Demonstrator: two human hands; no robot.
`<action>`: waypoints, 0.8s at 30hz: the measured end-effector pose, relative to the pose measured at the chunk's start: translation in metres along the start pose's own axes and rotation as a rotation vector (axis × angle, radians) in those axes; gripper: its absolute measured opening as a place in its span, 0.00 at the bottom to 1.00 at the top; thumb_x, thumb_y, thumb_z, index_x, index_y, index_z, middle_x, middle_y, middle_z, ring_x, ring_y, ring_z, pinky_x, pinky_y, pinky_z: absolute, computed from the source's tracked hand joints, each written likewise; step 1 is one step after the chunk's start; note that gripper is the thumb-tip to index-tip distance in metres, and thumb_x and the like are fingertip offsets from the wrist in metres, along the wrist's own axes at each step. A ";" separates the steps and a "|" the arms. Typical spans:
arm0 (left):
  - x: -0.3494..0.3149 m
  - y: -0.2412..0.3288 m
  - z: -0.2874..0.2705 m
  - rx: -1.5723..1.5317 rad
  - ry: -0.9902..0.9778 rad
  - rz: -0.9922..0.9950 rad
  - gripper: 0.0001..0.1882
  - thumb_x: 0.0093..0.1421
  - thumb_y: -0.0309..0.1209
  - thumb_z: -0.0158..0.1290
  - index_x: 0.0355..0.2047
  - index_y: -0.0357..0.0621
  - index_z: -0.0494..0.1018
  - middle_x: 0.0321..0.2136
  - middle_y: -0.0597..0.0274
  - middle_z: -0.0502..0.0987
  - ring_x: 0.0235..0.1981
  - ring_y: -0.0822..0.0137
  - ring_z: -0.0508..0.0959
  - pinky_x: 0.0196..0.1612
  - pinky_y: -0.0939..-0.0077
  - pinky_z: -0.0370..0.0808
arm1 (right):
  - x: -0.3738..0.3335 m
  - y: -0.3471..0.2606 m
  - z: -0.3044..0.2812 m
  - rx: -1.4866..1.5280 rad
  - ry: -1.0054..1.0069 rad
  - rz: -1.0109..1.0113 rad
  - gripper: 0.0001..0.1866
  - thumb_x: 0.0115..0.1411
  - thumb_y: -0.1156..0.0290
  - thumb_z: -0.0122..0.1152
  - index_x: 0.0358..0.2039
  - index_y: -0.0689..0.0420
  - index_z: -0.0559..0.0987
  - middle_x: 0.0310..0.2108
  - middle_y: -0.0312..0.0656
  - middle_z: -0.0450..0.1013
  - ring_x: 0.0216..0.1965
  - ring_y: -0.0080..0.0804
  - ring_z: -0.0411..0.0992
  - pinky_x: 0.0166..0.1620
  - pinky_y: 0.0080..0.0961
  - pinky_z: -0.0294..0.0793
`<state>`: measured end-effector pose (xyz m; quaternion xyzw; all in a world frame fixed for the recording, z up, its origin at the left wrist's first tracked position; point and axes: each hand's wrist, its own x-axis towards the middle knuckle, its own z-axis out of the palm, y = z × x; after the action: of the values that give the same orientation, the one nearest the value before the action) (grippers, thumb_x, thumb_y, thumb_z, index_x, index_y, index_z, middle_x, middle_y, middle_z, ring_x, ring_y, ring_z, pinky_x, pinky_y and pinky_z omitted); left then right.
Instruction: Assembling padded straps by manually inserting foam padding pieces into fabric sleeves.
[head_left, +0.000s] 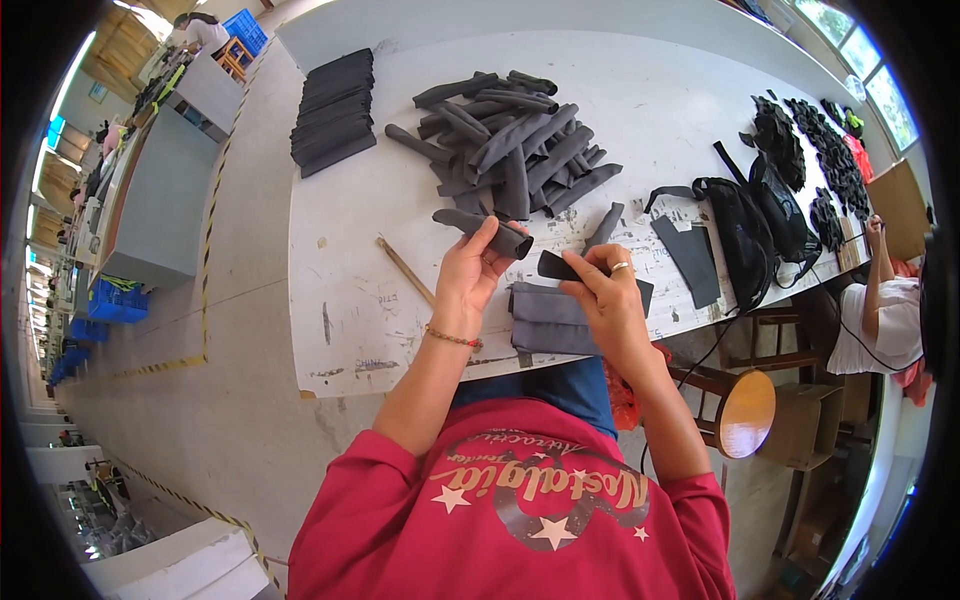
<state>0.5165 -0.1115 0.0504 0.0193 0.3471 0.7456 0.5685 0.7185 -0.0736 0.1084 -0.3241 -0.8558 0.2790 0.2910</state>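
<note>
My left hand (468, 272) grips a dark grey fabric tube (512, 242), its open end toward the right. Between the thumb and fingers of my right hand (612, 305) is a small black flat piece (552, 265), a short way from the tube and apart from it. Below that hand, a stack of grey folded fabric pieces (548, 330) lies by the table's near edge. Another grey tube (604, 226) rests just beyond my right hand. Farther back is a heap of similar tubes (540, 150).
A neat stack of dark flat pieces (333, 115) lies on the white table (640, 70) at far left. A wooden stick (405, 270) is left of my left hand. On the right are dark panels (690, 262), a black bag (740, 235), a stool (746, 412) and a seated person (880, 325).
</note>
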 end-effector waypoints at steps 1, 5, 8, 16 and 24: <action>-0.001 0.000 0.002 0.008 0.007 0.005 0.13 0.62 0.32 0.57 0.40 0.33 0.72 0.38 0.49 0.79 0.42 0.57 0.81 0.47 0.68 0.81 | 0.002 -0.002 0.003 -0.018 0.028 -0.047 0.21 0.51 0.76 0.66 0.47 0.63 0.78 0.38 0.46 0.65 0.42 0.43 0.66 0.44 0.33 0.70; -0.004 -0.003 0.008 0.059 0.006 -0.027 0.13 0.61 0.32 0.58 0.40 0.34 0.72 0.37 0.51 0.79 0.41 0.58 0.81 0.45 0.70 0.82 | 0.008 -0.009 0.015 -0.186 0.131 -0.139 0.18 0.49 0.78 0.67 0.43 0.62 0.80 0.34 0.45 0.66 0.37 0.42 0.67 0.38 0.35 0.70; -0.008 -0.004 0.010 0.066 -0.009 -0.034 0.13 0.62 0.33 0.58 0.41 0.35 0.72 0.37 0.51 0.80 0.40 0.60 0.82 0.44 0.71 0.82 | 0.010 -0.011 0.017 -0.262 0.150 -0.149 0.17 0.49 0.79 0.67 0.41 0.63 0.80 0.34 0.44 0.66 0.36 0.43 0.67 0.39 0.37 0.70; -0.021 -0.010 0.027 0.147 0.017 0.117 0.12 0.61 0.30 0.57 0.42 0.37 0.71 0.36 0.50 0.79 0.39 0.59 0.82 0.37 0.68 0.84 | 0.011 -0.020 0.021 -0.394 0.170 -0.179 0.21 0.48 0.81 0.66 0.46 0.63 0.78 0.36 0.46 0.67 0.38 0.44 0.66 0.42 0.38 0.69; -0.017 0.008 0.017 0.198 -0.038 0.082 0.12 0.60 0.28 0.57 0.41 0.37 0.68 0.34 0.51 0.79 0.33 0.58 0.83 0.34 0.64 0.84 | 0.014 -0.018 0.009 -0.300 0.096 -0.204 0.22 0.48 0.81 0.65 0.46 0.63 0.78 0.39 0.44 0.67 0.40 0.43 0.66 0.43 0.36 0.69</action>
<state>0.5233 -0.1190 0.0738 0.1037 0.4072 0.7296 0.5395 0.6971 -0.0777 0.1185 -0.2885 -0.9014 0.1014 0.3064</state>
